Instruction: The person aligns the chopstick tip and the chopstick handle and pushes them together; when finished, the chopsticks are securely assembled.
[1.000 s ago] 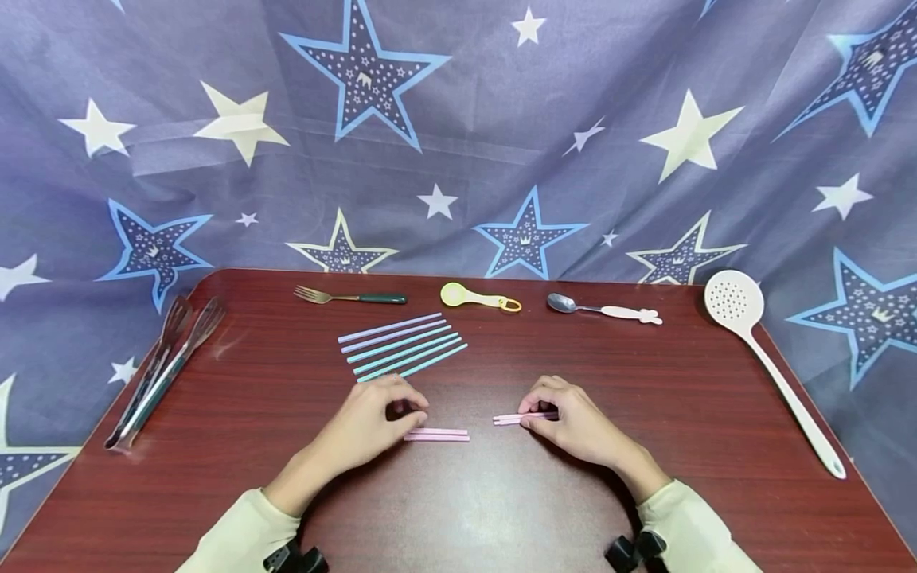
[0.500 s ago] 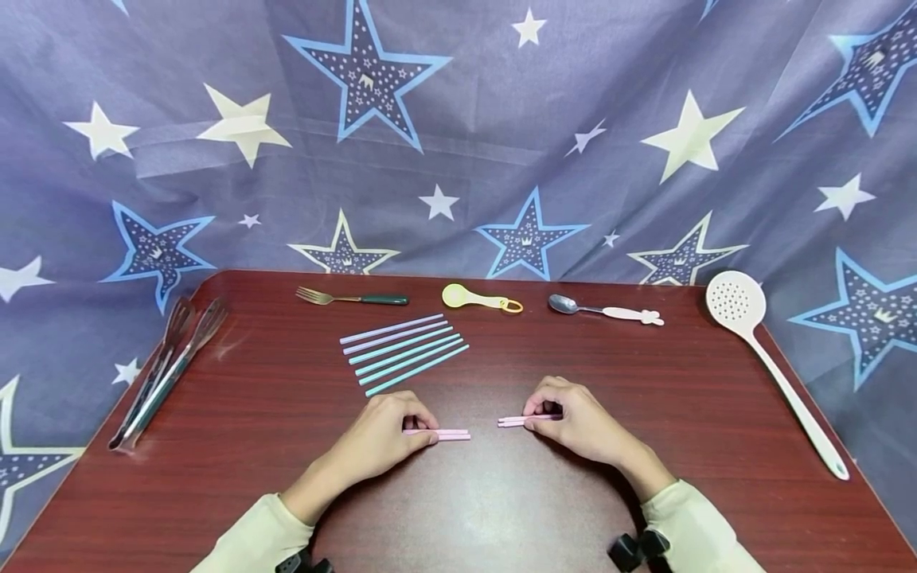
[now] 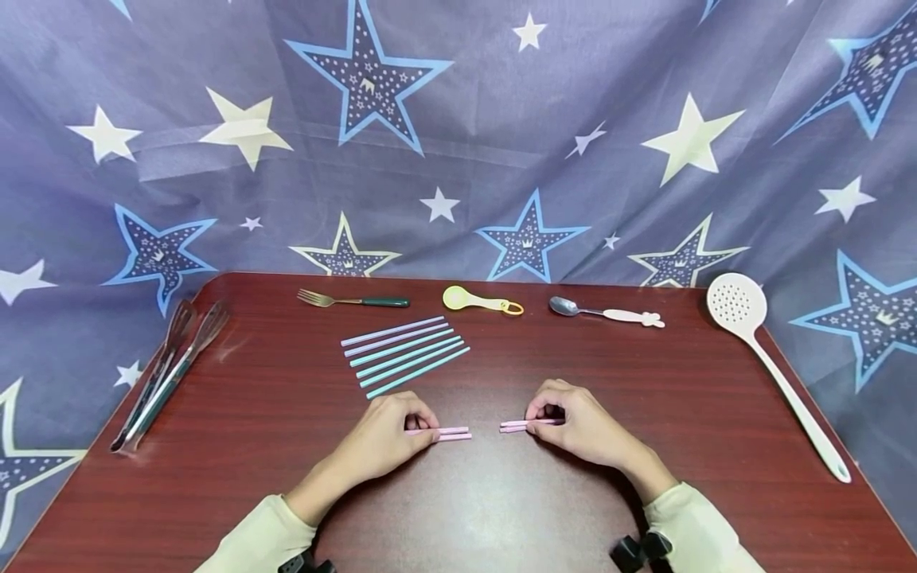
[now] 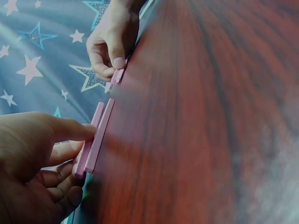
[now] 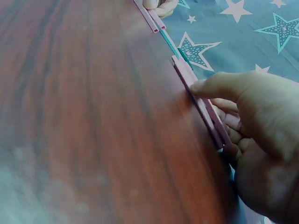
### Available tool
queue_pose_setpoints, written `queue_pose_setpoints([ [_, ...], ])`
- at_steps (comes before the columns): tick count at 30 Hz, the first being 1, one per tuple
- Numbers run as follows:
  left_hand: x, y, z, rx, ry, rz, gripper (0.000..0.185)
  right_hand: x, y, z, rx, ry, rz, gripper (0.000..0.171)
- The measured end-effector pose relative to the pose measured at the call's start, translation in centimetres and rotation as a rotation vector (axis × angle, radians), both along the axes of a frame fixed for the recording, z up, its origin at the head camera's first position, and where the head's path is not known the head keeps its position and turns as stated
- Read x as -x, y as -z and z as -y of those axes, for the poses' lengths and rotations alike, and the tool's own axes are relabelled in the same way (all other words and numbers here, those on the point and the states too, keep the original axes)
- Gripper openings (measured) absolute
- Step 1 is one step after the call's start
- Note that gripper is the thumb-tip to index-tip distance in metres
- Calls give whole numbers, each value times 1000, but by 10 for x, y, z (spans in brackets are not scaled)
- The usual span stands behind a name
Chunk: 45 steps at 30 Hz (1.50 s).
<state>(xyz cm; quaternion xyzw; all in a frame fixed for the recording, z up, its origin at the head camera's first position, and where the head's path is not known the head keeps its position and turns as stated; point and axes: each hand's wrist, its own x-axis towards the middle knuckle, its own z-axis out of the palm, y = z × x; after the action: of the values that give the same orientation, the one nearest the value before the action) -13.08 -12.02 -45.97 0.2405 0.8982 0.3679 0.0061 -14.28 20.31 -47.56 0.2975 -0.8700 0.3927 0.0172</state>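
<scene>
Two short pink straw pieces (image 3: pixel 455 434) lie side by side, and my left hand (image 3: pixel 390 438) pinches them near their left end between thumb and fingers. Across a small gap, my right hand (image 3: pixel 583 423) pinches another small bundle of pink straw pieces (image 3: pixel 513 426); its far end is hidden by the fingers. In the left wrist view the left pieces (image 4: pixel 99 137) run parallel, with the thumb on the one nearer the hand. The right wrist view shows the other bundle (image 5: pixel 186 71) close to the tabletop, its pieces overlapping. Both hands are low over the table.
Several long purple and teal straws (image 3: pixel 410 358) lie in a slanted row beyond the left hand. Along the back are a fork (image 3: pixel 358 301), a yellow measuring spoon (image 3: pixel 473 299) and a spoon (image 3: pixel 605 313). Tongs (image 3: pixel 170 374) flank the left, a white skimmer (image 3: pixel 777 378) the right.
My left hand has moved slightly right, and its fingers have closed from above onto the two pink pieces. The right hand keeps its grip, lowered very slightly with its bundle.
</scene>
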Motion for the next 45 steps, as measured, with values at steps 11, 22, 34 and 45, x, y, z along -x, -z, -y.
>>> queue_pose_setpoints([
  [11,5,-26,2,38,-35,-140,5,4,-19,-10,45,86,-31,18],
  [22,16,-54,-7,-58,1,-260,5,7,-54,-3,138,131,-96,14],
  [34,18,-51,-13,-88,-6,-262,6,5,-59,10,170,120,-109,10],
  [45,14,-47,-17,-93,9,-245,4,2,-52,19,170,81,-144,13],
])
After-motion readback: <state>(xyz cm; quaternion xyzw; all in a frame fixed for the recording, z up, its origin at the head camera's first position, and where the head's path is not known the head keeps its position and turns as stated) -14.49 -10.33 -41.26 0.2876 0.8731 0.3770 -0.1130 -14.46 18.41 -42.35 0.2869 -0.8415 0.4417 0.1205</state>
